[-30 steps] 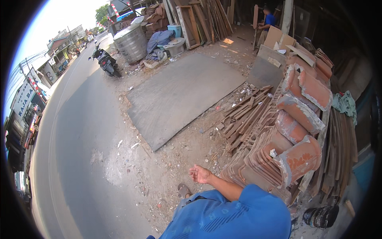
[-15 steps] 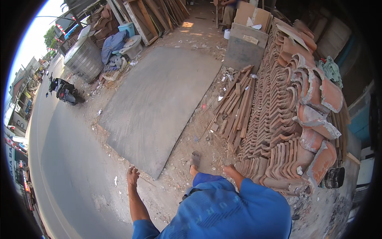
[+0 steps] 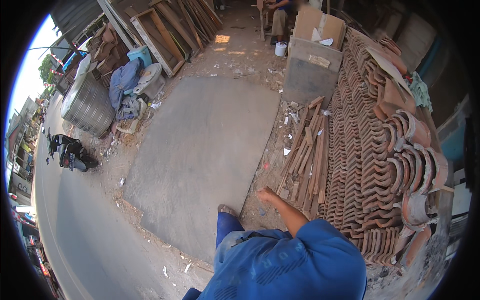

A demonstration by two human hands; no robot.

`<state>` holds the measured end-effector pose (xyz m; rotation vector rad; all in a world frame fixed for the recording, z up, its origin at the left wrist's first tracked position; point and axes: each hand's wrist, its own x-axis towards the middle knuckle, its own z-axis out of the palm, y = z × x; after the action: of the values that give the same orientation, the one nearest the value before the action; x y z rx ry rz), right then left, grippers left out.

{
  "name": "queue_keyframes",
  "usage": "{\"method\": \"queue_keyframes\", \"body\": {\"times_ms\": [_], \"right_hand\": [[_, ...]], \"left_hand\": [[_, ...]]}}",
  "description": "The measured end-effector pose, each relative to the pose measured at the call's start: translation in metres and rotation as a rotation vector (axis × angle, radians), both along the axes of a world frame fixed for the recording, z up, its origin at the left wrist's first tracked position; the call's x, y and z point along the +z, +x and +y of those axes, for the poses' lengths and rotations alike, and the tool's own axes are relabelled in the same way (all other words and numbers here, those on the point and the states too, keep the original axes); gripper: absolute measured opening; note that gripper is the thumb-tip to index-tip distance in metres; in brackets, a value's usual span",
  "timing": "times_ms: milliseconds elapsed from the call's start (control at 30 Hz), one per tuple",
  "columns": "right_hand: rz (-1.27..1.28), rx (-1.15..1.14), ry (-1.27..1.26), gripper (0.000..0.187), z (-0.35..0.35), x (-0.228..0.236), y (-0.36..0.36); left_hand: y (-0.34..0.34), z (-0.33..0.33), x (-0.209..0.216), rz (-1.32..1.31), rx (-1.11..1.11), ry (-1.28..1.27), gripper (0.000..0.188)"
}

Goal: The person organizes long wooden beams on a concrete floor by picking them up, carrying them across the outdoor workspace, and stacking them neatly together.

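My right hand (image 3: 267, 194) swings out ahead of me with its fingers curled in, and no object shows in it. It hangs above the dirt strip between a large flat grey sheet (image 3: 200, 150) and a pile of wooden strips (image 3: 305, 150), touching neither. Of my left arm only the blue sleeve shows at the lower edge; the hand is out of sight. One of my feet, in a dark sandal (image 3: 226, 208), is on the near right part of the sheet.
Stacked clay roof tiles (image 3: 350, 150) rise on the right. A grey board (image 3: 311, 70) and a cardboard box (image 3: 319, 25) stand beyond the wood. Left are a parked motorbike (image 3: 72, 152), a metal tank (image 3: 89, 107) and the road. A person (image 3: 281, 20) is at the back beside a white bucket (image 3: 281, 48).
I have stepped forward, and my foot has come onto the grey sheet. My right hand has swung forward and left, while my left hand has dropped out of view.
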<state>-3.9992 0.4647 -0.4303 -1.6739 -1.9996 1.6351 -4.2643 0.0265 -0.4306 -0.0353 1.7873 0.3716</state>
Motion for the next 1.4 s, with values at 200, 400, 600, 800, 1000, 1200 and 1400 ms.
{"method": "queue_keyframes", "body": {"times_ms": [200,400,600,800,1000,1200,1400], "right_hand": [[0.085,-0.067,0.080,0.029,0.143,0.016,-0.108],[-0.200,0.071,0.523,0.028,0.246,-0.067,-0.068],[-0.325,-0.131,-0.180,0.020,0.237,-0.074,-0.028],[-0.380,-0.329,-0.731,0.029,0.344,-0.087,-0.073],[-0.366,-0.203,0.018,0.030,0.628,-0.130,-0.083],[0.030,-0.460,0.034,0.023,0.913,0.015,-0.197],[0.254,-0.505,-0.010,0.023,1.105,0.050,-0.263]], "left_hand": [[-0.136,0.168,-0.002,0.037,0.021,0.118,0.023],[-0.318,0.497,0.005,0.233,-0.228,0.470,0.036],[-0.340,0.778,0.090,0.222,-0.135,0.859,0.037],[-0.373,0.905,0.077,0.228,-0.252,0.732,0.030],[-0.432,0.936,-0.003,0.284,-0.013,0.232,0.026],[-0.383,0.949,-0.023,0.103,0.032,0.055,0.016],[-0.395,1.132,-0.032,0.010,-0.221,0.050,0.015]]}}
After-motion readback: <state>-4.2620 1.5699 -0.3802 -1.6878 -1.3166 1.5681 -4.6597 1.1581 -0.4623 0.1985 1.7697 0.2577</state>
